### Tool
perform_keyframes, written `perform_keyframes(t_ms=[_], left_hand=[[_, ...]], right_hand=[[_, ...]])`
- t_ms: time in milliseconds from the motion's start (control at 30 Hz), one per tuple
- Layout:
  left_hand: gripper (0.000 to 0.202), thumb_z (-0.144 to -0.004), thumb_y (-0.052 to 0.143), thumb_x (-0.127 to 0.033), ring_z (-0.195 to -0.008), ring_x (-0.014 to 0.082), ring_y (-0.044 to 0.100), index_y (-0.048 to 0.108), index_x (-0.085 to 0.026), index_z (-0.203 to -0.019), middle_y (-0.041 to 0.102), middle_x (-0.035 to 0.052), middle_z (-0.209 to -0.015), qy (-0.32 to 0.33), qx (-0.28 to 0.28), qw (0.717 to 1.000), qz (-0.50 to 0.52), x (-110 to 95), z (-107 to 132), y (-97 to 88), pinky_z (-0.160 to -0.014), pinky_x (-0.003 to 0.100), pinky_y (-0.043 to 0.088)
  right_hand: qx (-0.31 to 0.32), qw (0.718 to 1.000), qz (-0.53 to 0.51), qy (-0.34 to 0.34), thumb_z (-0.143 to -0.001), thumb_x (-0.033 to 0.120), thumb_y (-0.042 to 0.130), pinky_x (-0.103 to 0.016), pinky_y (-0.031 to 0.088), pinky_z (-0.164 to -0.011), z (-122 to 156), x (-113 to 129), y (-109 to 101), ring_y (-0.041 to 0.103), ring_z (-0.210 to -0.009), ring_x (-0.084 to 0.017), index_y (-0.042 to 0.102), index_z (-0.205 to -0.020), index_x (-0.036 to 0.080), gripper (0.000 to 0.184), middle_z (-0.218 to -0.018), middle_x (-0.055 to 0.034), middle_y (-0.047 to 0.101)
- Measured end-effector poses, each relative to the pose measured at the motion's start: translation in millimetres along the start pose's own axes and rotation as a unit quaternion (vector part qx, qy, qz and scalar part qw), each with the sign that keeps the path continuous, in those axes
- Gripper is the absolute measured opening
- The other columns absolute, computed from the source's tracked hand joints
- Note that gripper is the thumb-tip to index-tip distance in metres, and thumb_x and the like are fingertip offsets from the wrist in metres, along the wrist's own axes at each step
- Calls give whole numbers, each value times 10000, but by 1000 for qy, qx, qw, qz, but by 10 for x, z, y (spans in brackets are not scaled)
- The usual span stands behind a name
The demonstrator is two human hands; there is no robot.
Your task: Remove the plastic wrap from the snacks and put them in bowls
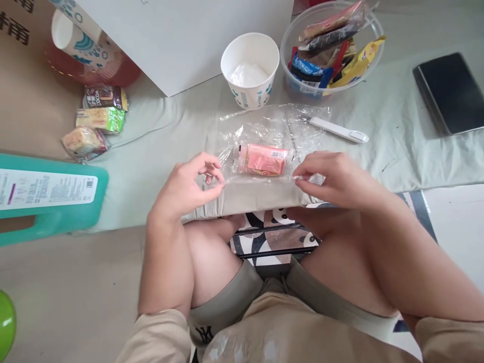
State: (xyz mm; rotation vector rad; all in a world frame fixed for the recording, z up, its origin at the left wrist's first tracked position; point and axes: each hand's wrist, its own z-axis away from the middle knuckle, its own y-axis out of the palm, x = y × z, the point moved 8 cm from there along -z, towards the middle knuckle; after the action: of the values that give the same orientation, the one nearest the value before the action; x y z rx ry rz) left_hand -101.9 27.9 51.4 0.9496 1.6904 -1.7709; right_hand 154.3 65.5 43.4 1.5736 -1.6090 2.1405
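Note:
A pink wrapped snack (266,160) lies flat on a sheet of clear plastic film (257,123) spread over the cloth. My left hand (189,184) is at the film's near left corner, thumb and fingertips closed on its edge. At the near right corner, my right hand (333,176) pinches the same edge, which runs taut between both hands in front of the snack. Neither hand touches the snack. A white utility knife (339,129) rests on the film's right side, beyond my right hand.
Behind the film stand a paper cup (250,65) with clear plastic inside and a clear tub (287,55) of packaged snacks. A black phone-like device (451,93) lies at right. Several small snacks (100,118) and a teal jug (83,194) are at left. A white box (181,40) stands behind.

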Motion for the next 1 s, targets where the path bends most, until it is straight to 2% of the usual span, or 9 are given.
perform_keyframes(t_ms=[133,233,300,400,500,633,733,867,1000], left_hand=[[221,-701,712,-264,-591,146,609,721,-283,-921,653,-49,-634,-93,141,985,-22,163,119,100,-598,266,492],[280,-712,760,-374,-495,146,574,774,-269,-970,632,-59,-559,-159,245,956,-41,271,219,183,-500,259,447],[390,-746,757,-463,-430,157,531,796,-259,-1077,579,-74,-482,-187,262,943,-80,240,234,176,-439,271,393],[462,-870,639,-465,-395,164,446,773,-241,-1252,432,-95,-392,-185,223,943,-164,-36,139,152,-444,285,328],[546,-955,538,-375,-512,173,524,628,-229,-1474,560,-71,-494,-147,218,946,-190,-368,-1,324,-554,286,388],[637,-939,586,-282,-781,172,664,484,-228,-1566,771,19,-906,-126,8,986,-112,-338,-320,316,-802,294,541],[596,-969,598,-327,-1124,218,687,471,-262,-1548,718,106,-1310,-113,-128,983,-61,-41,-488,269,-997,346,555],[491,-1071,437,-479,-1398,262,607,482,-289,-1521,658,111,-1457,-123,-127,984,-2,212,-621,390,-1201,437,445],[513,-1100,274,-437,-1506,247,518,539,-242,-1494,609,106,-1555,-152,-125,980,11,235,-622,424,-1296,450,325]], right_hand=[[94,990,-75,-70,-902,270,637,-379,548,-905,66,217,131,724,-999,-225,746,-838,244,129,-1119,-72,765],[210,969,-120,-42,-958,321,611,-320,553,-771,111,256,297,742,-855,-186,773,-962,239,181,-1010,-39,802],[185,976,-113,-29,-997,357,562,-318,544,-741,62,239,267,740,-816,-187,775,-985,235,245,-954,-37,808],[5,1000,-22,-15,-992,336,534,-376,546,-833,-92,143,52,734,-861,-223,771,-958,240,258,-933,-57,799],[-112,991,69,7,-962,318,548,-436,534,-923,-219,58,11,716,-984,-267,769,-1035,230,249,-1055,-94,785],[-66,992,102,37,-922,378,607,-471,516,-955,-414,1,285,668,-1104,-333,692,-1283,160,430,-1224,-155,738],[-42,985,150,71,-875,415,673,-498,468,-979,-475,8,394,608,-1184,-386,629,-1366,174,548,-1280,-166,709],[-28,972,216,86,-858,338,689,-462,413,-958,-476,124,435,575,-1201,-380,626,-1321,165,498,-1281,-171,680],[-13,959,270,90,-905,263,629,-420,380,-878,-462,258,464,611,-1105,-334,661,-1197,172,308,-1183,-149,685]])
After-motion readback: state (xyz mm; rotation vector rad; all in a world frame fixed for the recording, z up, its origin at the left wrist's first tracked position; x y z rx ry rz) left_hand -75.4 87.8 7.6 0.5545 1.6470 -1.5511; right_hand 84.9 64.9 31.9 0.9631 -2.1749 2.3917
